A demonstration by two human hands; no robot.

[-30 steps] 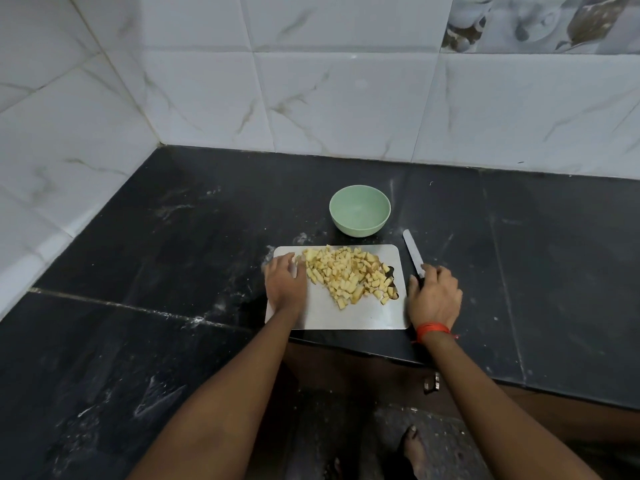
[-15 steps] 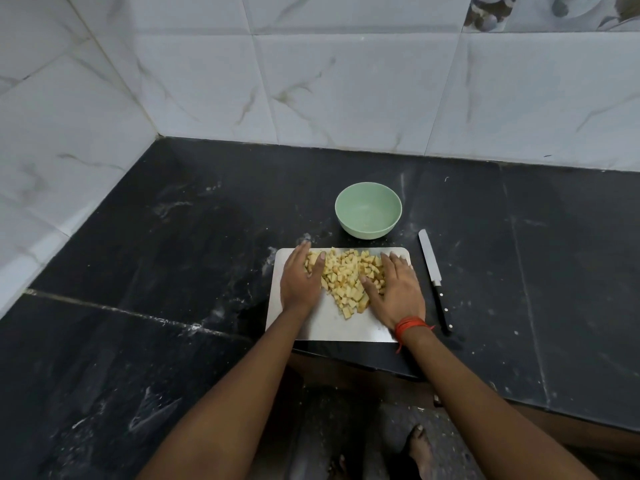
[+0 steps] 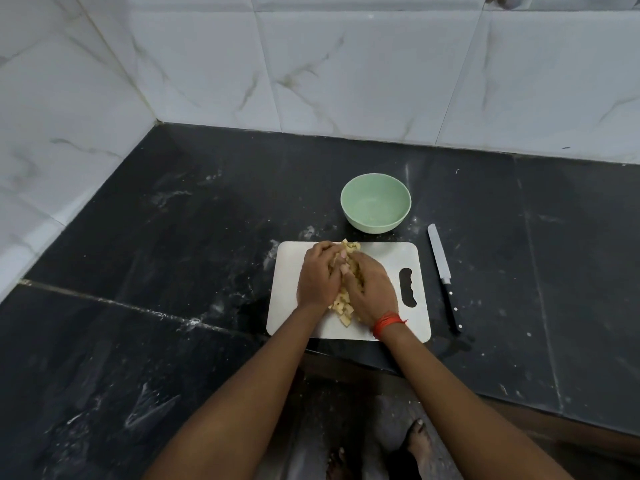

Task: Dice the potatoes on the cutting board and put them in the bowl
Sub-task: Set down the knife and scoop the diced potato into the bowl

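A white cutting board [image 3: 391, 261] lies at the counter's front edge. On it a heap of pale yellow diced potato [image 3: 343, 308] is squeezed into a narrow ridge between my two hands. My left hand [image 3: 317, 277] cups the heap from the left, and my right hand [image 3: 372, 289], with a red thread at the wrist, cups it from the right. The fingertips of both meet over the cubes and hide most of them. Just beyond the board stands a pale green bowl [image 3: 375, 202], with nothing in it.
A knife [image 3: 445, 277] with a black handle lies on the black stone counter [image 3: 173, 237] right of the board, blade pointing away. White marble-look tiled walls close the back and left. My bare feet show below the counter edge.
My right hand let go of the knife, which now lies right of the board. Both hands moved inward and gathered the spread cubes into a tight heap.
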